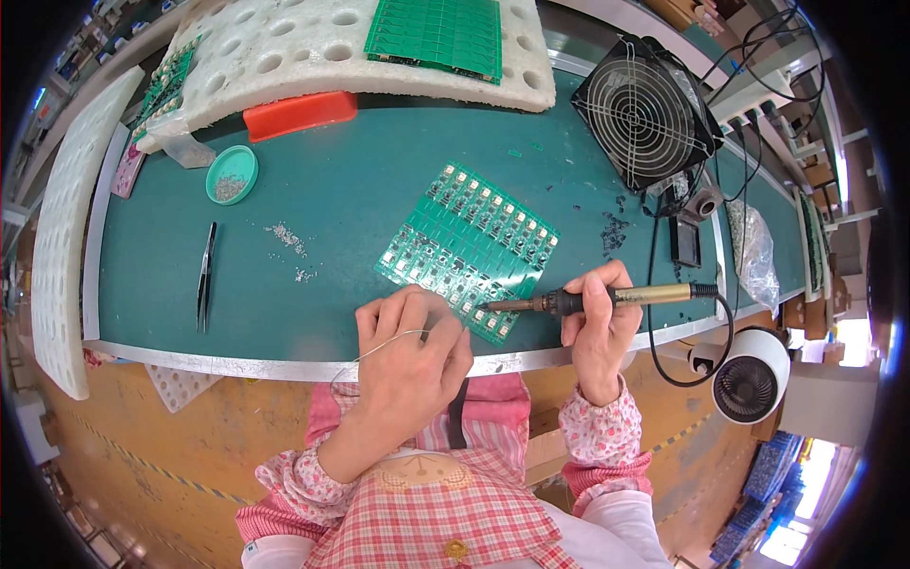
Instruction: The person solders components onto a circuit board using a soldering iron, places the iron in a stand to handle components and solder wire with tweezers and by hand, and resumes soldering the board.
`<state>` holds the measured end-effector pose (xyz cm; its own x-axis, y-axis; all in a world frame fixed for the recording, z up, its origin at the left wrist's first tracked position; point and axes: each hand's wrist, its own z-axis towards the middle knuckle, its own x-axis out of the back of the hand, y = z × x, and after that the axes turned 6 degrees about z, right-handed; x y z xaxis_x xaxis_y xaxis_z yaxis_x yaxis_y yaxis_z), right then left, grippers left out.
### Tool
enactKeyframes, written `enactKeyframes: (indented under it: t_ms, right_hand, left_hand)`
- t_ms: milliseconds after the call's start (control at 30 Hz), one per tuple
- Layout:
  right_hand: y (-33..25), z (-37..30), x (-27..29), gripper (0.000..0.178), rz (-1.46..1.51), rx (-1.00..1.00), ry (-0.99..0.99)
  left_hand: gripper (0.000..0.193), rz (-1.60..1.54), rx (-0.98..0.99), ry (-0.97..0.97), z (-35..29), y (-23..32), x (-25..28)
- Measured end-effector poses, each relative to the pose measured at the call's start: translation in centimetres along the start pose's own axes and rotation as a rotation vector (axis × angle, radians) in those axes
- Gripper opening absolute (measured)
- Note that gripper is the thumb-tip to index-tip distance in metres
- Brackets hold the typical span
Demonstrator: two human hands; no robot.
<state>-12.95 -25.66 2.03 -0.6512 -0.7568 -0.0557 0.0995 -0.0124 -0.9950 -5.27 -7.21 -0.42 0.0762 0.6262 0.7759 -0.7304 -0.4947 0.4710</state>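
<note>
My right hand [602, 322] grips a soldering iron [654, 294] with a gold handle and black grip. Its tip points left and meets the lower part of a green circuit board panel [474, 237], which lies tilted on the bench and carries rows of small components. Close by, at the panel's lower left edge, my left hand [408, 346] is closed around a thin solder wire [389, 343], which loops over the back of the hand. The fingertips are partly hidden, and I cannot tell whether the wire touches the board.
Tweezers [206, 277] and a round green dish [232, 175] of small parts lie left. Loose parts [287, 239] are scattered beside them. A red tray [300, 115] sits before white foam [313, 66] holding green boards [436, 38]. A black fan [637, 114] stands at far right.
</note>
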Motion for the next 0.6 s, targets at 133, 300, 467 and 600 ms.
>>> enactKeyframes:
  t_ms: [133,300,467,600]
  right_hand:
    - [0.19,0.62,-0.20,0.023,0.000,-0.043,-0.056]
    - [0.48,1.09,-0.19,0.023,0.020,-0.072,-0.064]
    - [0.85,1.16,0.06,0.024,0.044,-0.073,-0.082]
    - [0.76,1.06,-0.23,0.024,0.045,-0.067,-0.077]
  left_hand:
    - [0.012,0.010,-0.003,0.002,0.00,-0.01,-0.05]
    - [0.012,0.021,0.004,-0.007,0.12,0.04,-0.07]
    - [0.012,0.023,0.003,-0.012,0.14,0.06,-0.03]
    - [0.011,0.026,0.002,-0.001,0.08,0.02,-0.09]
